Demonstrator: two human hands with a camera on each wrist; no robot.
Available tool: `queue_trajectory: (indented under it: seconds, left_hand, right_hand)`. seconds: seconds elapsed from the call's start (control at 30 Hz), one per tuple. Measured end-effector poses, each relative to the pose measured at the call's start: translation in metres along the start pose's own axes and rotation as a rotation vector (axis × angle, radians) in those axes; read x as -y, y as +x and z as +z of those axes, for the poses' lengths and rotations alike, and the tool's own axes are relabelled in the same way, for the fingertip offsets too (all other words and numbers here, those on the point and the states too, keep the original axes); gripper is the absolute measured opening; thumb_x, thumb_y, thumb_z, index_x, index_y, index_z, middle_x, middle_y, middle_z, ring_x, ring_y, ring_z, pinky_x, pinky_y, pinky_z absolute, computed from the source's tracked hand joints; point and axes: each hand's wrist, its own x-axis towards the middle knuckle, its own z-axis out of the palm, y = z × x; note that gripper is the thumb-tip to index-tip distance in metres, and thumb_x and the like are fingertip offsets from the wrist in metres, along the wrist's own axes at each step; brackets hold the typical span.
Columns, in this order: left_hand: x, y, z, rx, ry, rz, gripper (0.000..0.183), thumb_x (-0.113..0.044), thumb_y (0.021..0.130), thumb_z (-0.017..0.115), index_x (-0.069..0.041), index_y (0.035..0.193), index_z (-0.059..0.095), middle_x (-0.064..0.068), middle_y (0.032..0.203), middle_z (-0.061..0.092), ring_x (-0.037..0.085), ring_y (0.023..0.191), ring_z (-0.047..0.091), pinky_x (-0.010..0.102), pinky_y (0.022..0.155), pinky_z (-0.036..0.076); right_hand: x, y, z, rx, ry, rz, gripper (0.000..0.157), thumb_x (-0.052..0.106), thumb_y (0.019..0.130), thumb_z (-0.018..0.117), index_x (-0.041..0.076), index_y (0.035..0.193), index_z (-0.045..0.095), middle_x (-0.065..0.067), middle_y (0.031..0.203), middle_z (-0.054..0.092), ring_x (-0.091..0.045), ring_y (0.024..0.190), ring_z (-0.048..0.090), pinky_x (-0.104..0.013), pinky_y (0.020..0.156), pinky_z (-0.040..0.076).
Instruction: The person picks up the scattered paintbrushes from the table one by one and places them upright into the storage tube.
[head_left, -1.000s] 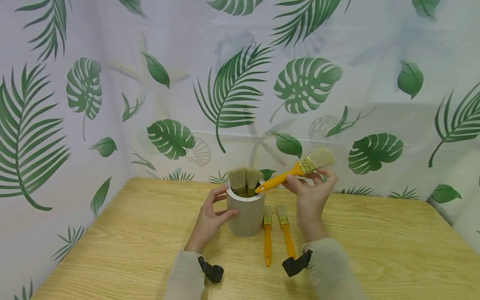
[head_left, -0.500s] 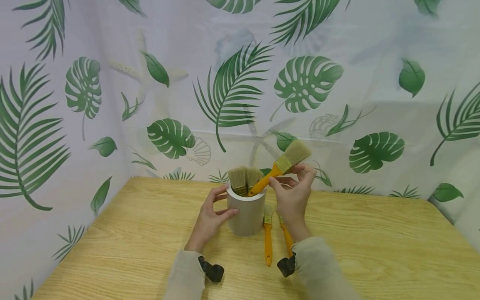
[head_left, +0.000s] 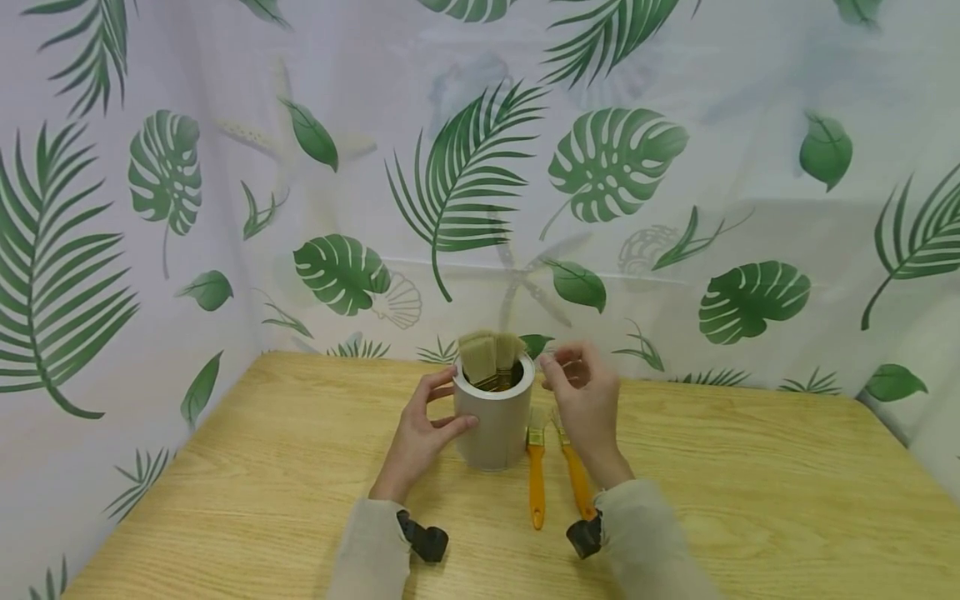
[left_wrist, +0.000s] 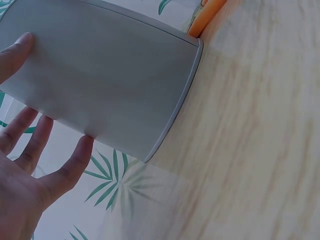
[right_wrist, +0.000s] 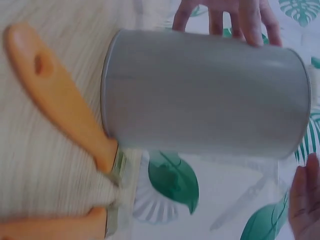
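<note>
A grey cylindrical can point(head_left: 491, 433) stands upright on the table, holding paintbrushes point(head_left: 477, 354) with their pale bristles up; their handles are hidden inside. My left hand point(head_left: 420, 425) grips the can's left side, thumb on the front and fingers round the back; the left wrist view shows the fingertips against its grey wall point(left_wrist: 110, 75). Just right of the rim, my right hand point(head_left: 588, 400) is raised with loosely bent fingers and nothing in it. Below that hand lie two smaller paintbrushes with orange handles, one point(head_left: 536, 479) beside the can and the other point(head_left: 577, 483) partly behind the right wrist.
The light wood table point(head_left: 300, 467) ends at a white curtain point(head_left: 480, 167) printed with green leaves, close behind the can. Black wrist cameras sit on both sleeves, the right one point(head_left: 585, 535) near a brush handle's end.
The large orange-handled paintbrush in my right hand went left and down into the can, and the hand let it go. My left hand kept its grip on the can.
</note>
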Motion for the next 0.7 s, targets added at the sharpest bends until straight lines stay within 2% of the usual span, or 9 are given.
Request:
queue_trajectory:
  seconds: [0.13, 0.33, 0.5, 0.7]
  left_hand:
    - [-0.001, 0.0, 0.0, 0.0, -0.001, 0.003, 0.062, 0.004, 0.089, 0.076, -0.007, 0.144, 0.049, 0.012, 0.153, 0.043, 0.038, 0.132, 0.047, 0.056, 0.096, 0.052]
    - [-0.001, 0.001, 0.0, -0.002, -0.004, 0.013, 0.061, 0.005, 0.089, 0.075, -0.005, 0.143, 0.049, 0.014, 0.153, 0.043, 0.039, 0.131, 0.048, 0.056, 0.096, 0.053]
    - [-0.001, 0.0, 0.001, 0.002, 0.004, 0.009, 0.062, 0.005, 0.088, 0.075, -0.005, 0.143, 0.048, 0.014, 0.153, 0.043, 0.039, 0.131, 0.047, 0.057, 0.096, 0.052]
    - [-0.002, 0.001, 0.001, 0.005, 0.009, 0.005, 0.062, 0.004, 0.089, 0.076, -0.006, 0.144, 0.048, 0.013, 0.154, 0.042, 0.039, 0.131, 0.047, 0.056, 0.096, 0.052]
  right_hand:
    - [-0.001, 0.003, -0.014, 0.048, -0.099, 0.157, 0.008, -0.008, 0.092, 0.068, -0.006, 0.092, 0.06, -0.017, 0.084, 0.062, -0.022, 0.065, 0.065, -0.021, 0.059, 0.058]
    - [-0.001, 0.005, -0.035, 0.197, -0.225, 0.418, 0.009, -0.001, 0.094, 0.067, -0.004, 0.099, 0.06, -0.018, 0.092, 0.063, -0.026, 0.072, 0.069, -0.033, 0.061, 0.062]
    - [-0.002, 0.005, -0.051, 0.311, -0.271, 0.537, 0.017, 0.002, 0.093, 0.067, -0.005, 0.106, 0.057, -0.022, 0.098, 0.063, -0.036, 0.077, 0.071, -0.039, 0.06, 0.062]
    - [-0.008, 0.005, -0.064, 0.413, -0.276, 0.655, 0.031, 0.001, 0.092, 0.068, -0.009, 0.117, 0.054, -0.026, 0.101, 0.062, -0.036, 0.076, 0.069, -0.04, 0.059, 0.062]
